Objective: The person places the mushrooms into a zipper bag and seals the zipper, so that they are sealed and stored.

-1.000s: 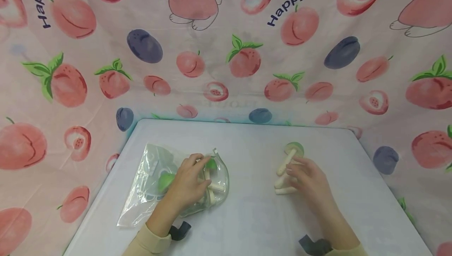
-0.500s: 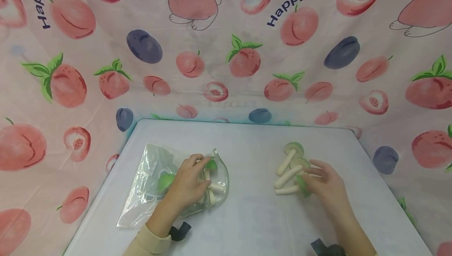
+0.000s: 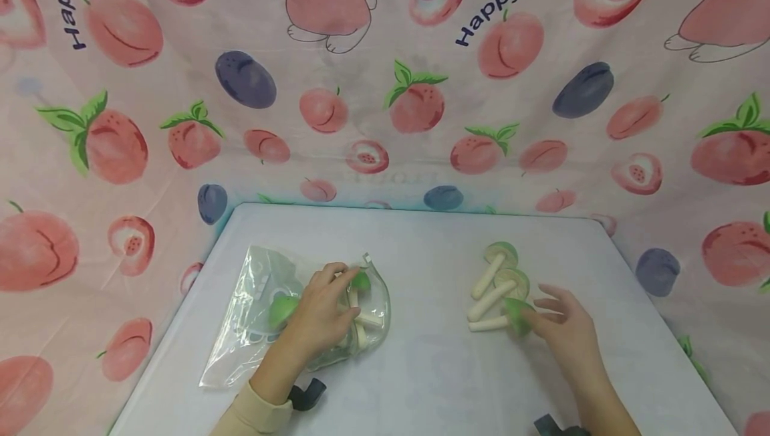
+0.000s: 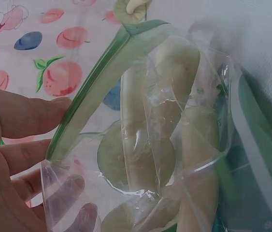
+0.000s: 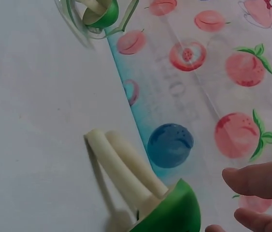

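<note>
Fruit-print cloth (image 3: 373,75), white table (image 3: 424,252)

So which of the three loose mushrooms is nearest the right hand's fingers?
The front mushroom: its green cap is close by the right hand's fingers, whereas the middle mushroom and back mushroom lie farther off, showing pale cap undersides.

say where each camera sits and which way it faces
Head: worn on head, facing forward and down at table; left hand and right hand visible.
Left wrist: worn there, facing the bag; left hand at left edge.
Right wrist: worn there, facing across the loose mushrooms; right hand at lower right.
Head and right wrist share the loose mushrooms.
</note>
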### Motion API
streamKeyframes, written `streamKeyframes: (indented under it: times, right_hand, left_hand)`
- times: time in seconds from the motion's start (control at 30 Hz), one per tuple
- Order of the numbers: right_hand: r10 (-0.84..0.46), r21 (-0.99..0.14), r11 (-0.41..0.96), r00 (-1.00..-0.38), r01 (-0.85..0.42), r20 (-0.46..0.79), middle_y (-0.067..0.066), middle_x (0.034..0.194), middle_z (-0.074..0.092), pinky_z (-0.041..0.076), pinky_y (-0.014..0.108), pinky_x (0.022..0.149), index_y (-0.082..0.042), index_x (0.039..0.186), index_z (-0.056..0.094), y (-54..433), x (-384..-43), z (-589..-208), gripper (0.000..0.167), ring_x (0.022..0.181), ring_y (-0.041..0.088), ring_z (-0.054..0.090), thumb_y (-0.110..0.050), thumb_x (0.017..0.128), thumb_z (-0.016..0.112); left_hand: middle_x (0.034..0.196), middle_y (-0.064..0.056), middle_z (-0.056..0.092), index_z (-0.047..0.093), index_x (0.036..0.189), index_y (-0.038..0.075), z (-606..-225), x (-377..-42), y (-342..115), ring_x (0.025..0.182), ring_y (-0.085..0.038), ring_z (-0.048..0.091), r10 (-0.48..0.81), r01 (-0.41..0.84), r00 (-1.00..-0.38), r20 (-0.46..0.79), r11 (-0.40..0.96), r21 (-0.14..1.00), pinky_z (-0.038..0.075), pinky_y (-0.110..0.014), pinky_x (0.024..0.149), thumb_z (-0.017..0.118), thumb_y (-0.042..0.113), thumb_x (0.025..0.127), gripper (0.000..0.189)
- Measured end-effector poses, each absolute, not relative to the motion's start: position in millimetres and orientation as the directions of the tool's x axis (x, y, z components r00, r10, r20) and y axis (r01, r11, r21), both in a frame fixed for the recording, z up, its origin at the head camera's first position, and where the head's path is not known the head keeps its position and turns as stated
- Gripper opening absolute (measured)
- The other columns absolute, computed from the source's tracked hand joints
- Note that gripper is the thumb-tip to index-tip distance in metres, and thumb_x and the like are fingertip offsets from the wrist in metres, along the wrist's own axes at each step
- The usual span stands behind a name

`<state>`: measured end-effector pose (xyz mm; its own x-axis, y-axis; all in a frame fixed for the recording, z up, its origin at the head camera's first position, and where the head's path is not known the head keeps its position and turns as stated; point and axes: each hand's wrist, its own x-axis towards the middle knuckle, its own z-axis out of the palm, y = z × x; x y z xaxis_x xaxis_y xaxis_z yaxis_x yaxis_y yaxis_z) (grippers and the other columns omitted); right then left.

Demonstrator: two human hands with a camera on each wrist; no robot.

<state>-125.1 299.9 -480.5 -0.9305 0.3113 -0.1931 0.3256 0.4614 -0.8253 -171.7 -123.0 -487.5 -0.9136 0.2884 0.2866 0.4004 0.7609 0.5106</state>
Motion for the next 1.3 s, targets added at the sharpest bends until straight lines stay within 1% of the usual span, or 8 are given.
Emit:
streamKeyframes:
  times: [0.2, 0.33, 0.57, 0.63, 0.87, 1.0, 1.13, 1.3]
  right_hand:
    - [0.349, -0.806, 0.451, -0.907, 0.383, -0.235, 0.03, 0.159, 0.049, 0.064, 0.034, 0.09, -0.012, 0.169, 0.032, 301, -126, -489, 0.093, 0.142, 0.048, 0.055, -0.041, 0.096, 0.082]
    - [0.356, -0.804, 0.436, -0.898, 0.405, -0.26, 0.033, 0.16, 0.045, 0.064, 0.041, 0.094, -0.009, 0.169, 0.029, 302, -128, -497, 0.095, 0.144, 0.051, 0.053, -0.038, 0.096, 0.081]
    - [0.384, -0.774, 0.439, -0.874, 0.455, -0.297, 0.037, 0.157, 0.045, 0.064, 0.044, 0.092, -0.003, 0.17, 0.017, 302, -128, -511, 0.111, 0.126, 0.047, 0.066, -0.048, 0.093, 0.082]
    - [0.387, -0.772, 0.438, -0.872, 0.46, -0.299, 0.038, 0.156, 0.045, 0.064, 0.043, 0.091, -0.001, 0.17, 0.015, 301, -128, -514, 0.115, 0.122, 0.045, 0.069, -0.051, 0.092, 0.082]
    - [0.391, -0.791, 0.428, -0.879, 0.437, -0.274, 0.038, 0.151, 0.049, 0.065, 0.036, 0.085, 0.002, 0.168, 0.02, 298, -128, -520, 0.113, 0.11, 0.038, 0.074, -0.051, 0.092, 0.083]
    - [0.394, -0.799, 0.418, -0.879, 0.432, -0.269, 0.036, 0.151, 0.05, 0.063, 0.029, 0.081, 0.001, 0.167, 0.022, 297, -128, -520, 0.112, 0.106, 0.032, 0.075, -0.052, 0.091, 0.084]
    - [0.376, -0.814, 0.397, -0.884, 0.424, -0.277, 0.034, 0.152, 0.049, 0.061, 0.024, 0.08, 0.0, 0.167, 0.023, 297, -127, -519, 0.111, 0.109, 0.029, 0.073, -0.052, 0.091, 0.084]
    - [0.353, -0.829, 0.368, -0.888, 0.421, -0.295, 0.034, 0.156, 0.046, 0.063, 0.024, 0.082, -0.001, 0.168, 0.022, 297, -126, -516, 0.109, 0.116, 0.032, 0.071, -0.049, 0.092, 0.084]
  left_hand:
    - [0.145, -0.005, 0.059, 0.062, 0.15, 0.012, -485, -171, -122, 0.126, -0.029, 0.06, 0.285, 0.39, -0.919, 0.272, 0.761, 0.518, 0.056, -0.047, 0.105, 0.091, 0.013, 0.084, 0.072]
    - [0.145, -0.005, 0.059, 0.062, 0.15, 0.012, -484, -171, -122, 0.127, -0.029, 0.059, 0.284, 0.384, -0.922, 0.264, 0.762, 0.522, 0.055, -0.047, 0.105, 0.09, 0.013, 0.085, 0.071]
    - [0.145, -0.005, 0.059, 0.062, 0.151, 0.013, -483, -170, -121, 0.126, -0.029, 0.059, 0.281, 0.377, -0.925, 0.255, 0.762, 0.526, 0.056, -0.047, 0.104, 0.09, 0.013, 0.085, 0.072]
    - [0.146, -0.004, 0.058, 0.061, 0.151, 0.013, -484, -170, -121, 0.126, -0.029, 0.059, 0.28, 0.374, -0.926, 0.251, 0.763, 0.528, 0.056, -0.047, 0.104, 0.09, 0.013, 0.085, 0.072]
    - [0.146, -0.003, 0.058, 0.062, 0.151, 0.015, -484, -170, -122, 0.127, -0.028, 0.059, 0.275, 0.367, -0.929, 0.247, 0.765, 0.529, 0.056, -0.047, 0.105, 0.09, 0.014, 0.085, 0.072]
    - [0.146, -0.003, 0.058, 0.061, 0.151, 0.015, -484, -169, -122, 0.127, -0.028, 0.06, 0.275, 0.367, -0.929, 0.247, 0.764, 0.53, 0.057, -0.046, 0.103, 0.09, 0.014, 0.085, 0.072]
    - [0.146, -0.003, 0.058, 0.061, 0.151, 0.014, -483, -169, -121, 0.127, -0.028, 0.059, 0.275, 0.362, -0.932, 0.238, 0.761, 0.538, 0.056, -0.046, 0.104, 0.09, 0.013, 0.085, 0.072]
    - [0.147, -0.003, 0.058, 0.061, 0.152, 0.015, -482, -168, -121, 0.129, -0.028, 0.059, 0.273, 0.355, -0.935, 0.228, 0.764, 0.539, 0.056, -0.046, 0.106, 0.089, 0.013, 0.085, 0.072]
